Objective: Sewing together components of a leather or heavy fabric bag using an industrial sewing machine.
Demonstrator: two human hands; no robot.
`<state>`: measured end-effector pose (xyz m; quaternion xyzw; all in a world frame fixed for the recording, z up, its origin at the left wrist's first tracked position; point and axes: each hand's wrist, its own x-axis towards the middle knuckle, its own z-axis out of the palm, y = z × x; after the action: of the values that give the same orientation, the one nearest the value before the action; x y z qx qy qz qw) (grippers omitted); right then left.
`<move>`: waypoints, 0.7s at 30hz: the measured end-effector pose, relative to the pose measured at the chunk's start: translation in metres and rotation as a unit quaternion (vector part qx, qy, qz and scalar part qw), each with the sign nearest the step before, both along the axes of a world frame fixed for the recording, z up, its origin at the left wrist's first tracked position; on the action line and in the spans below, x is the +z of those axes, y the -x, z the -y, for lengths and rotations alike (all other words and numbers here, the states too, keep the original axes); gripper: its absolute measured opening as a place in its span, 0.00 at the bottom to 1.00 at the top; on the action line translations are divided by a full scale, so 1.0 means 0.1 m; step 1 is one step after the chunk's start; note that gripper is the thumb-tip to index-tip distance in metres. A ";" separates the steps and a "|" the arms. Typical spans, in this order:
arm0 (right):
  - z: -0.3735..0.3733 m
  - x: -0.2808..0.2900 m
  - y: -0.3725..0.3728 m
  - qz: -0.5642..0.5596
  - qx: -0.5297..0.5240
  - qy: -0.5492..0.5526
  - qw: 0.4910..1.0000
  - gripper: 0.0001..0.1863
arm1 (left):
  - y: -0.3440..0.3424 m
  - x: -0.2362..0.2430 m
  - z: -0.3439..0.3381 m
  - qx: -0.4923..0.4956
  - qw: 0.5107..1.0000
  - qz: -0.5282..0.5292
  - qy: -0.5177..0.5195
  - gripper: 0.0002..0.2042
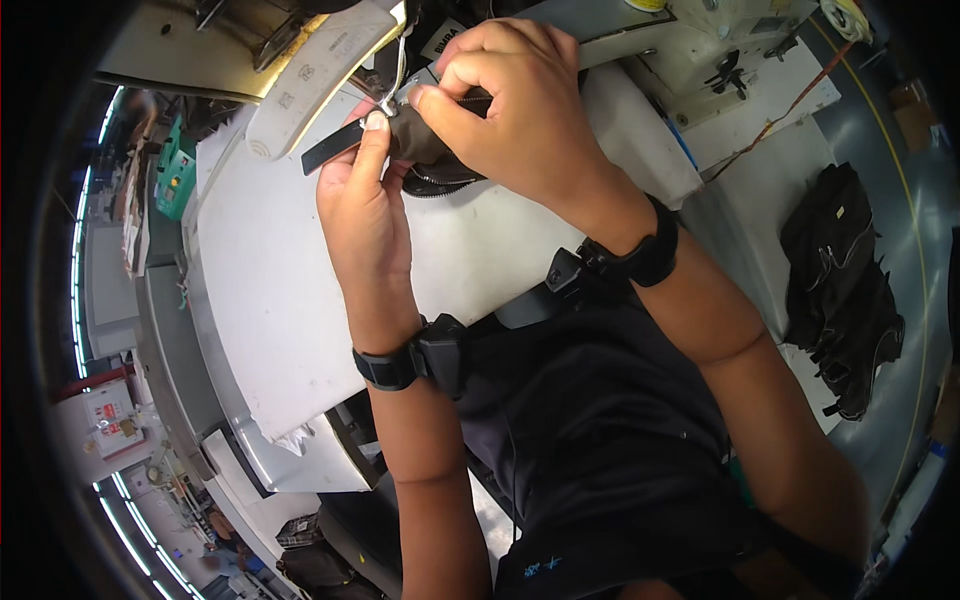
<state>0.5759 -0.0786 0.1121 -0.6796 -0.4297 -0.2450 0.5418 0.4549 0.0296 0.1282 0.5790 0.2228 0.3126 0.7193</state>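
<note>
Under the lit sewing machine head (325,85), a dark brown zippered fabric piece (425,140) lies bunched between my hands, its curved zipper edge facing me. My left hand (365,200) pinches the left end of it, thumb on top, close to the metal parts around the needle. A flat black strip (332,148) sticks out leftward beside that thumb. From the right, my right hand (515,105) reaches over the fabric and is closed, thumb and forefinger pinched at its far edge near the needle. What exactly sits between those fingertips is too small to make out.
The white worktable (290,290) spreads below my hands. Another white sewing machine (700,60) stands at the upper right. Several dark zippered fabric pieces (840,290) are piled at the right. A green box-shaped device (175,175) is at the far left.
</note>
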 end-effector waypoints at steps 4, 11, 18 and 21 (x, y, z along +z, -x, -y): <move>0.03 0.05 -0.02 -0.008 0.013 0.014 1.000 0.13 | 0.00 0.00 0.00 -0.016 1.000 0.009 -0.012 0.17; 0.03 0.09 -0.02 -0.050 0.041 0.027 0.998 0.13 | 0.01 0.06 0.02 0.014 0.999 -0.042 -0.008 0.13; 0.01 0.07 -0.03 -0.042 0.031 0.030 0.998 0.12 | -0.02 0.10 0.13 0.023 0.999 -0.021 -0.023 0.13; 0.00 0.07 -0.03 -0.045 0.043 0.014 0.998 0.12 | -0.01 0.12 0.14 0.020 0.999 -0.028 -0.014 0.14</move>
<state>0.5792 -0.0790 0.1190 -0.6780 -0.4372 -0.1848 0.5613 0.4562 0.0161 0.1398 0.5929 0.2498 0.3133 0.6985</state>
